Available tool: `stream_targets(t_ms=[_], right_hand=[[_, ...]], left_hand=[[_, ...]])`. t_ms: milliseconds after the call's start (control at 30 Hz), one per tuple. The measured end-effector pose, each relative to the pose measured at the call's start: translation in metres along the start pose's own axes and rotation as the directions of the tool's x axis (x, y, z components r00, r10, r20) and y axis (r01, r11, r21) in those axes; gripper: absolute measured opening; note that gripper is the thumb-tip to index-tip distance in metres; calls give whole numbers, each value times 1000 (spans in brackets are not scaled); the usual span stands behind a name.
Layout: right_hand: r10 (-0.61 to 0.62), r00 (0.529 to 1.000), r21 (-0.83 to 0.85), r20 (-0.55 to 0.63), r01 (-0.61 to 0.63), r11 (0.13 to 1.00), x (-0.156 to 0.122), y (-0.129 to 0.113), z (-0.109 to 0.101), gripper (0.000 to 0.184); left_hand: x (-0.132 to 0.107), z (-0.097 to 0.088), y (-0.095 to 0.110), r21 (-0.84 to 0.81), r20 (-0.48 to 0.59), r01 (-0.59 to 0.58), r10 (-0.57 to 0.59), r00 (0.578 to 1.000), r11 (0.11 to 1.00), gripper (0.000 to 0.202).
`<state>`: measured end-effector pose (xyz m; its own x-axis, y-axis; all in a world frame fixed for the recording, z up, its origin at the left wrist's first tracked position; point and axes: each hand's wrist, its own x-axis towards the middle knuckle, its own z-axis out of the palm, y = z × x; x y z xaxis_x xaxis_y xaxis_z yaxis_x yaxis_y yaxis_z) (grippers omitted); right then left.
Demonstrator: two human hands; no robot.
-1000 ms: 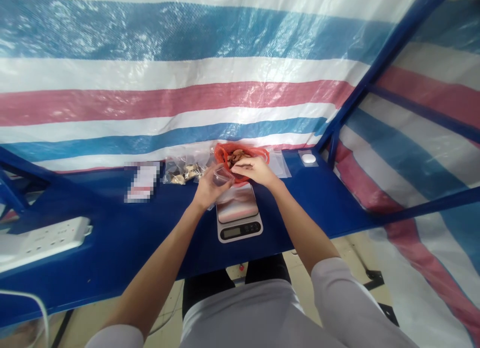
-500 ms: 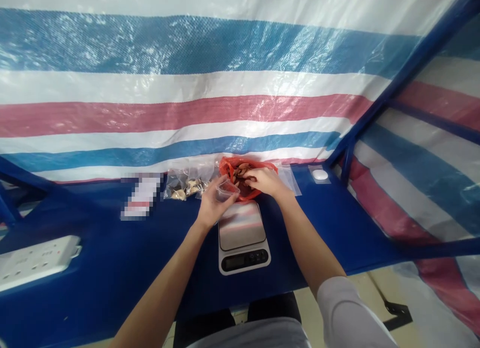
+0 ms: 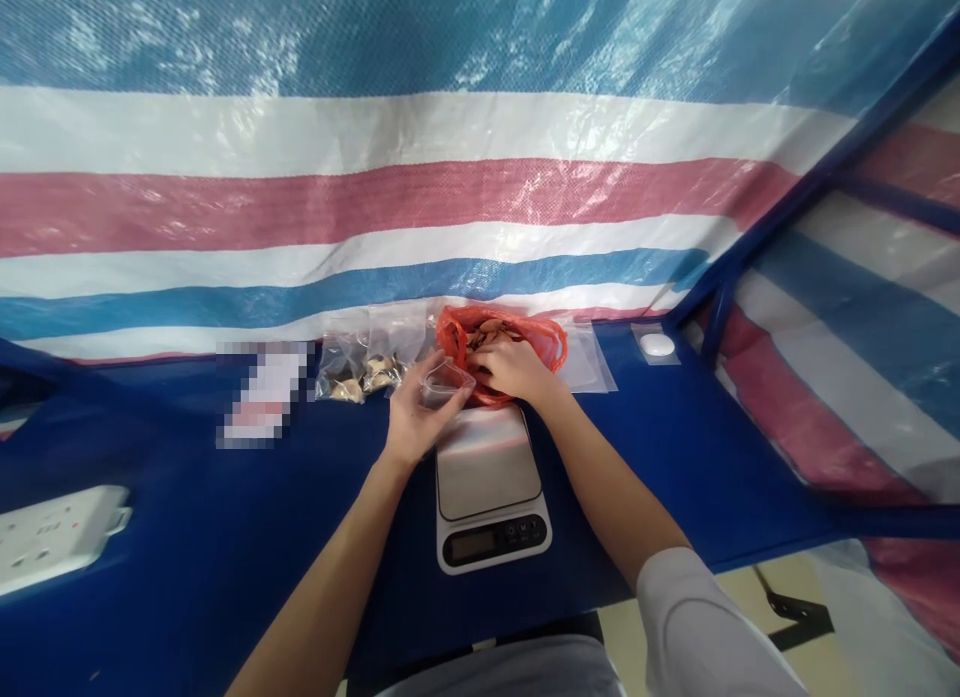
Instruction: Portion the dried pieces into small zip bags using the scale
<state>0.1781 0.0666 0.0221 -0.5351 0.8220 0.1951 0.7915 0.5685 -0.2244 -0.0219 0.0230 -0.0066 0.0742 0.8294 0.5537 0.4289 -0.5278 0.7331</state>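
Observation:
My left hand (image 3: 409, 417) holds a small clear plastic cup (image 3: 448, 383), tilted, just above the back edge of a white digital kitchen scale (image 3: 487, 477). My right hand (image 3: 514, 367) rests in the mouth of a red-orange plastic bag (image 3: 456, 339) full of brown pieces (image 3: 487, 332). Its fingertips are hidden among the pieces, so I cannot tell whether they grip any. The bag stands just behind the scale, touching my right hand and close to the cup. Left of it lies a clear bag of pale pieces (image 3: 360, 369).
A blurred white card (image 3: 262, 392) lies on the blue table (image 3: 187, 457), left of the clear bag. A power strip (image 3: 52, 537) sits at the left edge. A flat clear sleeve (image 3: 592, 362) and a small white round object (image 3: 657, 345) lie to the right. Striped tarpaulin walls the back and right.
The view has tilted down, so the table sits higher in the picture and the scale shows more fully. My right hand has sunk further into the red-orange bag. The cup stays in my left hand.

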Motion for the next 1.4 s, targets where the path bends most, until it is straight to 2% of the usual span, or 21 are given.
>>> stream_targets(t_ms=[300,433,867,1100,1200,1300,1400], right_hand=[[6,1000,-56,2,-6,998,-1,-3,2,30],[-7,1000,-85,2,8,996,-2,-1,2,28],[39,998,19,-44,-39,999,-6,7,-3,23],[79,994,122,-77,-69,990,-9,12,-12,18],[94,986,208,-136,-64,976,-14,18,-18,17],[113,975,391,-190,-31,920,-19,19,-28,22],[111,974,575,-200,25,818,-22,11,-40,26]], left_hand=[[-3,-1,1,62,8,-98,97,995,993,52],[-4,1,1,91,2,-61,61,998,994,57],[-7,8,-6,-74,-16,56,-58,998,996,75],[-8,8,-6,-109,-19,75,-78,997,991,79],[-9,7,-5,-86,-14,71,-72,997,994,78],[-9,6,-6,-56,-7,56,-56,998,997,77],[-10,7,-9,-55,14,19,-18,1000,998,79]])
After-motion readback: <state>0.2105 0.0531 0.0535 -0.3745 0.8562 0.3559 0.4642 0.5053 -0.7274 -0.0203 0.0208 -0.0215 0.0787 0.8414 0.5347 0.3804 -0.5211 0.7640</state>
